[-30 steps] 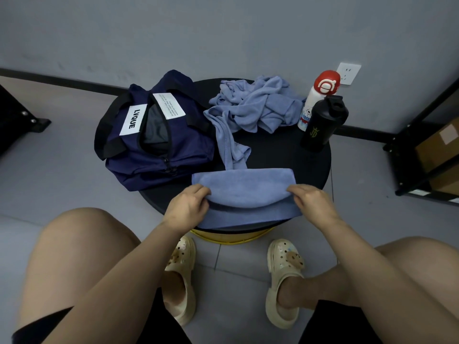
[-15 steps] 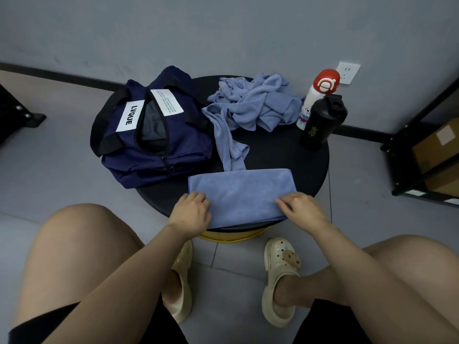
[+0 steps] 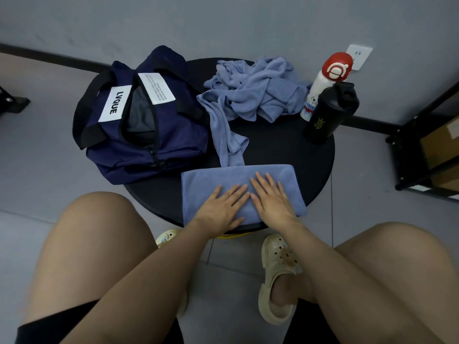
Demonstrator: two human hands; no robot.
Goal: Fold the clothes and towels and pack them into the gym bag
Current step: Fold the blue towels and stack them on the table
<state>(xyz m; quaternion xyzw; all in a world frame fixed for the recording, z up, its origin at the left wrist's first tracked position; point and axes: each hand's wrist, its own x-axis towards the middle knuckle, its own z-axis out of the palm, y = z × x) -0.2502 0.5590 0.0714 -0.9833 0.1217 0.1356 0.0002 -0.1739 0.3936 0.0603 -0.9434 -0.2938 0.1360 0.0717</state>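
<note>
A folded blue towel [image 3: 203,184] lies flat at the near edge of the round black table [image 3: 285,150]. My left hand [image 3: 221,207] and my right hand [image 3: 270,197] press down on its middle, side by side, palms flat and fingers straight. A navy gym bag [image 3: 139,145] with its zipper open and a white LVQUE label sits at the table's left. A crumpled heap of blue cloth [image 3: 255,93] lies at the back, and a strip of it trails toward the folded towel.
A black shaker bottle [image 3: 327,115] and a white bottle with a red cap [image 3: 323,80] stand at the table's right rim. A dark shelf with cardboard boxes [image 3: 432,145] stands on the right. My knees and beige clogs are below the table.
The towel's near half was folded over and laid flat. Both hands left its outer corners, came together at the middle, and now press flat on it.
</note>
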